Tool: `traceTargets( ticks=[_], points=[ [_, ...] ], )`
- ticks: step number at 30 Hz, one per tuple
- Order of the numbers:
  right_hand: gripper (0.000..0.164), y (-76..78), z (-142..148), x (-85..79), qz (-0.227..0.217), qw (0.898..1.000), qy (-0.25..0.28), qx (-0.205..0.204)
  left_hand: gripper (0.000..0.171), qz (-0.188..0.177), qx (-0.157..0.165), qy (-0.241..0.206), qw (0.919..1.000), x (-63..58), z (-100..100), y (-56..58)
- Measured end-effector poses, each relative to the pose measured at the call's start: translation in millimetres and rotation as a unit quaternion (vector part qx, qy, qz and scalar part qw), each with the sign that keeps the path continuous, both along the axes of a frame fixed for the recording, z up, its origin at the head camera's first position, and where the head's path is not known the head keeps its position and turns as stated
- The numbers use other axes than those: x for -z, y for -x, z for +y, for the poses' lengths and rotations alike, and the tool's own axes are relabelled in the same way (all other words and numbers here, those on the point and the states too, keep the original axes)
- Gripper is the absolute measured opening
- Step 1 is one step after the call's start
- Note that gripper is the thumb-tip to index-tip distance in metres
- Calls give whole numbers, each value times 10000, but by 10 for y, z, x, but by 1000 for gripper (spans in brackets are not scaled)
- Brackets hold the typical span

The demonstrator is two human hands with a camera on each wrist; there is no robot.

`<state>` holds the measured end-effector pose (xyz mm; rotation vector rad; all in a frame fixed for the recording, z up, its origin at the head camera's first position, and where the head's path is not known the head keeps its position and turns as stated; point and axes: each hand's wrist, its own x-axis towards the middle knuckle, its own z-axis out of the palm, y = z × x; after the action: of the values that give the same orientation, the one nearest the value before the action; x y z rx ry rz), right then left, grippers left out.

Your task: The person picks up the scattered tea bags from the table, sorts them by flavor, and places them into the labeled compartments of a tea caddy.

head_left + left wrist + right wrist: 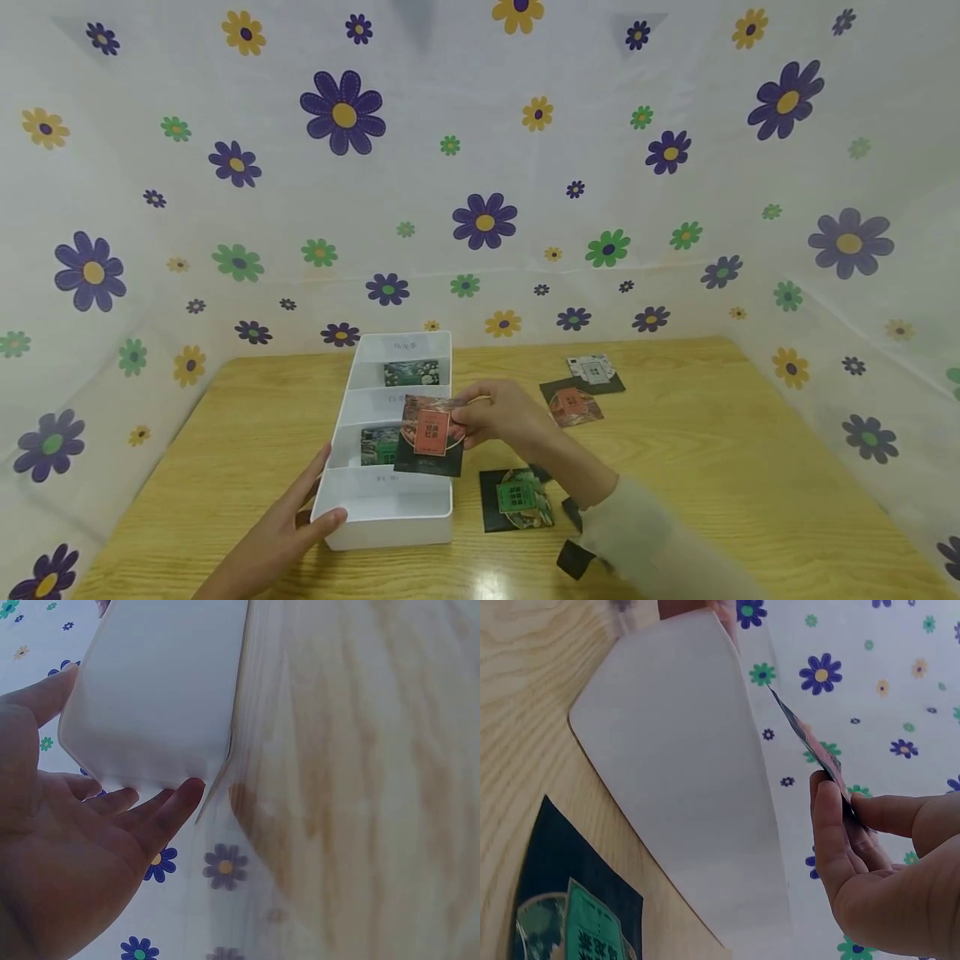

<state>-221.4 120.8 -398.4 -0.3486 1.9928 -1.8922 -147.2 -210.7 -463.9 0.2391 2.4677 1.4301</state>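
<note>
In my right hand [510, 412] a red-and-black tea packet [429, 437] is pinched between thumb and fingers, its label facing up. It is held over the white divided box [397, 533], near the box's right wall. The right wrist view has the packet [810, 739] almost edge-on, above the rim. My left hand [288, 521] grips the box's near left corner, thumb at the front edge and fingers along the left side. Inside the box, a green packet [378, 446] and a dark packet with white flowers [411, 372] lie in separate compartments.
A green-labelled packet [517, 500] lies on the wooden table right of the box. Farther back rest another red packet [572, 402] and a white-and-black one [596, 371], overlapping. Dark pieces [574, 558] show beside my right sleeve [652, 533]. Flowered cloth [420, 167] encloses the table.
</note>
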Motion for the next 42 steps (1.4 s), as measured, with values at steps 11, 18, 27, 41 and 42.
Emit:
traceTargets(
  ticks=[11, 18, 27, 41, 42],
  points=[
    [26, -170, -247, 79, 487, 9981, -11, -383, 90, 11, 2, 36, 10000, -12, 12, 23],
    [22, -283, -355, 107, 807, 9957, -144, -424, 90, 1, -14, -47, 10000, -17, 12, 15],
    [13, -353, -439, 87, 890, 9934, -601, -395, 87, 221, 146, -348, 9990, -6, -5, -2],
    [13, -444, -583, 142, 1854, 9674, -1601, -636, 85, 237, 154, -440, 9986, 20, -16, -14],
    [12, -454, -591, 143, 2050, 9602, -1778, -659, 85, 230, 149, -447, 9986, 22, -16, -14]
  ],
)
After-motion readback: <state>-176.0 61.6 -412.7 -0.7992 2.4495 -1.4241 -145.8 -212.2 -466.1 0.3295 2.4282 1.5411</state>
